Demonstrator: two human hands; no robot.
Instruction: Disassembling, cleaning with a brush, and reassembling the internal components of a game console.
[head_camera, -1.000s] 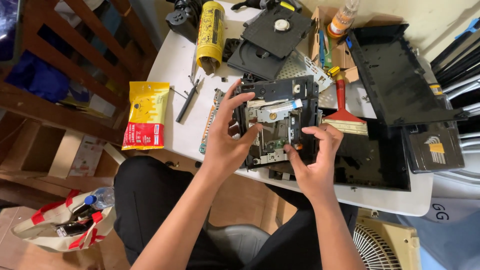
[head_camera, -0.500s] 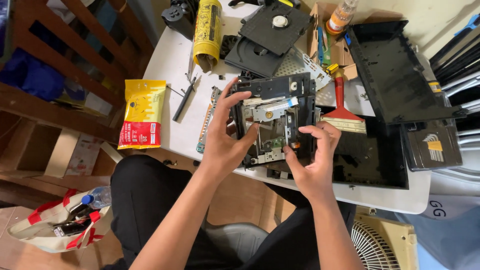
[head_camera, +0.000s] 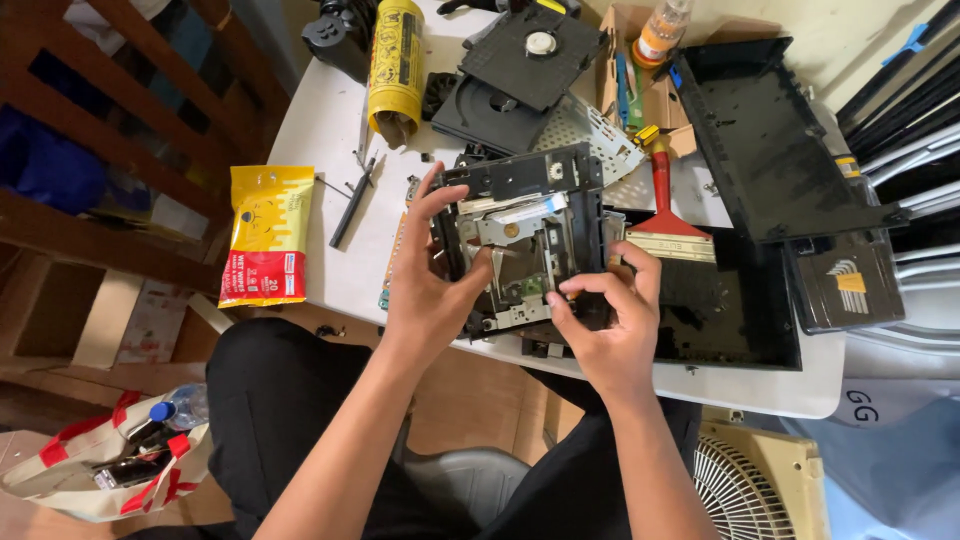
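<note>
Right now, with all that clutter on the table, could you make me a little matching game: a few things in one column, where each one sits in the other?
Things:
1. disc drive assembly
2. yellow and red wipes pack
3. red-handled brush
4. yellow tube

Places:
A. lying at the table's left edge
B. held between the left hand and right hand
C. at the far side of the table, left of the black disc tray
D. just right of the held assembly, bristles toward the person

Pairs: 1-B, 2-A, 3-D, 4-C
</note>
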